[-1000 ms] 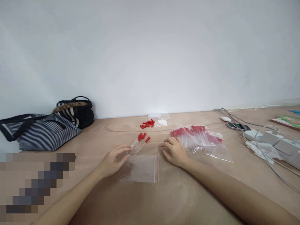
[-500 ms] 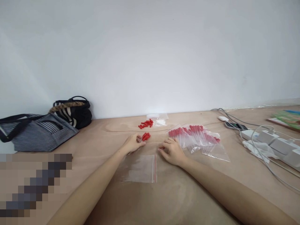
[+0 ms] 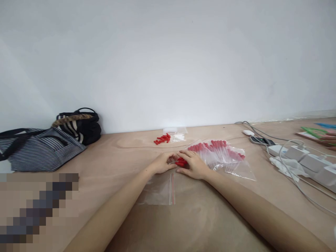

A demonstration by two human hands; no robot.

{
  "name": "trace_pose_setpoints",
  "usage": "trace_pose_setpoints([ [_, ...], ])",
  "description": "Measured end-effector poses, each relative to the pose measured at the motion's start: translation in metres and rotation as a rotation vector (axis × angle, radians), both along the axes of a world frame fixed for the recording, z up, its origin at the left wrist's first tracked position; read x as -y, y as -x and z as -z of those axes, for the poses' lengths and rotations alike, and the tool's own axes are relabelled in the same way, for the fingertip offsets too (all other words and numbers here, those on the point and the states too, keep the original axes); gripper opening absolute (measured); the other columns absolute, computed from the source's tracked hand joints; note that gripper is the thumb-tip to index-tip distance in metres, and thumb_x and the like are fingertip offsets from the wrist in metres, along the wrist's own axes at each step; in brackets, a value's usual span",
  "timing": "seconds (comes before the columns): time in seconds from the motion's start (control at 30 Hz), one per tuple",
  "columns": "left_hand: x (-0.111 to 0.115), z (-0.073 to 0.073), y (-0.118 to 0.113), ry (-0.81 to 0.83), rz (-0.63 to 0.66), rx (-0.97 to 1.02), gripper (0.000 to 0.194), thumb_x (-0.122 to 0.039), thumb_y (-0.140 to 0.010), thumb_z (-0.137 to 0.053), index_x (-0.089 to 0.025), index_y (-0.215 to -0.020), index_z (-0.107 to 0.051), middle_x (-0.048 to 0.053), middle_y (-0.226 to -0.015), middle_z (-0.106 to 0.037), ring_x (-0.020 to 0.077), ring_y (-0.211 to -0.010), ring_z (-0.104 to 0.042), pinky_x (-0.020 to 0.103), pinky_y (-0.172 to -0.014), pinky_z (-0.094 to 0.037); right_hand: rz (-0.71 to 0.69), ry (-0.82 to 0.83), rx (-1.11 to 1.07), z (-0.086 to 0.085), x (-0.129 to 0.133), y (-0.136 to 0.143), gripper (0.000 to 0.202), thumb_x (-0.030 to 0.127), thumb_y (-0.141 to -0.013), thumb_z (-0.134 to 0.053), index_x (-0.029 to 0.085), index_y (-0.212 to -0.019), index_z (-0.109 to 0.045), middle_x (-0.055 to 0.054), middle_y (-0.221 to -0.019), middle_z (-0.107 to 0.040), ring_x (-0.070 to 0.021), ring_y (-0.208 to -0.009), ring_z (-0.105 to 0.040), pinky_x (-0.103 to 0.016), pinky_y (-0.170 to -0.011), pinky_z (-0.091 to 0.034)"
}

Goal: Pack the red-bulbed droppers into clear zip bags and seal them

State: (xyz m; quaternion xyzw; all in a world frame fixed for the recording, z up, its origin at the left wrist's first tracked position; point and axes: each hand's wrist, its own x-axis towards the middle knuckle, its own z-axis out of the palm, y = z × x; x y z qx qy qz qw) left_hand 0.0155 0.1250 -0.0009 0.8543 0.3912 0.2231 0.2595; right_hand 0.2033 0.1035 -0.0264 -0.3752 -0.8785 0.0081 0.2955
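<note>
A bunch of what look like small screwdrivers (image 3: 181, 162), with red handles and thin metal shafts, is between my two hands above the table. My left hand (image 3: 165, 163) is closed around the shaft ends. The fingers of my right hand (image 3: 193, 164) curl around the red handles and partly hide them. Flat on the table below lies a clear zip bag (image 3: 160, 190) with a red strip along its right edge; my left forearm covers part of it. Farther back is a loose pile of the same red-handled pieces (image 3: 162, 139). Their tips are too small to make out.
Right of my hands, filled clear bags (image 3: 219, 154) overlap in a fan. Another clear bag (image 3: 178, 133) lies near the wall. Chargers and cables (image 3: 301, 157) crowd the right side. Someone else's hand (image 3: 329, 139) is at the far right. Striped (image 3: 47, 148) and black (image 3: 84, 127) bags stand left.
My left hand has carried the bunch of red-handled screwdrivers right, and my right hand has closed on their handles. Another person's hand has appeared at the far right.
</note>
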Motion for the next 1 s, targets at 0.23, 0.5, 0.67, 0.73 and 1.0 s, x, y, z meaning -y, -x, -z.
trace_pose_setpoints([
  [0.23, 0.052, -0.011, 0.034, -0.231, -0.107, -0.086, 0.016, -0.025, -0.079, -0.05, -0.018, -0.092, -0.056, 0.007, -0.096, -0.059, 0.0223, -0.093, -0.054, 0.038, -0.086, -0.04, -0.008, 0.07, 0.153, -0.004, -0.006, 0.012, 0.042, 0.035, -0.084, -0.045, 0.016, -0.121, -0.043, -0.011, -0.111, -0.053, -0.0231, -0.103, -0.044, -0.036, -0.084, -0.034],
  [0.5, 0.102, -0.003, 0.066, -0.01, 0.077, -0.287, 0.052, -0.044, -0.078, -0.052, -0.03, -0.126, -0.038, 0.003, -0.133, -0.039, 0.0246, -0.12, -0.037, 0.04, -0.099, -0.033, -0.007, -0.004, 0.241, -0.009, -0.006, 0.011, 0.026, 0.03, -0.085, -0.047, 0.016, -0.105, -0.054, -0.009, -0.092, -0.052, -0.0192, -0.087, -0.047, -0.031, -0.077, -0.037],
  [0.67, 0.086, -0.004, 0.064, 0.002, -0.014, -0.218, 0.044, -0.039, -0.08, -0.048, -0.026, -0.122, -0.045, 0.004, -0.129, -0.045, 0.0232, -0.117, -0.042, 0.039, -0.099, -0.033, 0.047, 0.019, 0.24, -0.005, 0.0, 0.005, 0.017, 0.021, -0.086, -0.043, 0.013, -0.096, -0.054, -0.008, -0.09, -0.05, -0.0168, -0.081, -0.05, -0.027, -0.071, -0.041],
  [0.73, 0.082, -0.005, 0.059, -0.013, -0.031, -0.211, 0.047, -0.042, -0.077, -0.052, -0.025, -0.121, -0.047, 0.005, -0.128, -0.047, 0.024, -0.117, -0.042, 0.039, -0.099, -0.033, 0.064, 0.008, 0.237, -0.003, 0.004, 0.002, 0.016, 0.019, -0.086, -0.042, 0.013, -0.095, -0.053, -0.009, -0.091, -0.05, -0.0174, -0.084, -0.05, -0.028, -0.073, -0.041],
  [1.0, 0.075, -0.002, 0.029, -0.049, -0.148, -0.322, 0.085, -0.052, -0.066, -0.059, -0.015, -0.133, -0.024, 0.013, -0.139, -0.027, 0.0294, -0.127, -0.022, 0.044, -0.104, -0.02, 0.172, -0.037, 0.22, 0.001, 0.009, -0.003, 0.025, 0.014, -0.086, -0.036, 0.012, -0.105, -0.052, -0.008, -0.087, -0.055, -0.0185, -0.079, -0.052, -0.03, -0.073, -0.042],
])
